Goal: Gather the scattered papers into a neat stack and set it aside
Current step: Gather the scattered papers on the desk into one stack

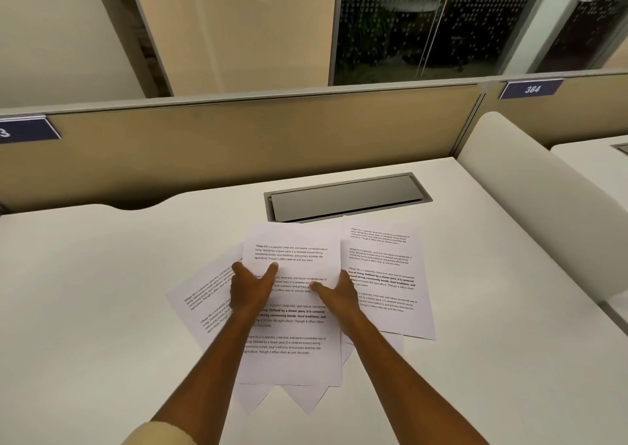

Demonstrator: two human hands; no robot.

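Several white printed papers lie overlapping on the white desk [102, 291]. A partly gathered bundle of papers [295, 349] sits in the middle, with corners of lower sheets sticking out below it. My left hand [249, 290] grips the bundle's left edge, thumb on top. My right hand [339, 293] grips its right edge, thumb on the top sheet. One sheet [387, 274] lies flat to the right, partly under the bundle. Another sheet [200, 302] lies slanted at the left, under my left hand.
A grey cable hatch [346, 196] is set into the desk just behind the papers. A beige partition [238, 145] closes the back, and a white curved divider [530, 200] stands at the right. Number plates hang on the partition.
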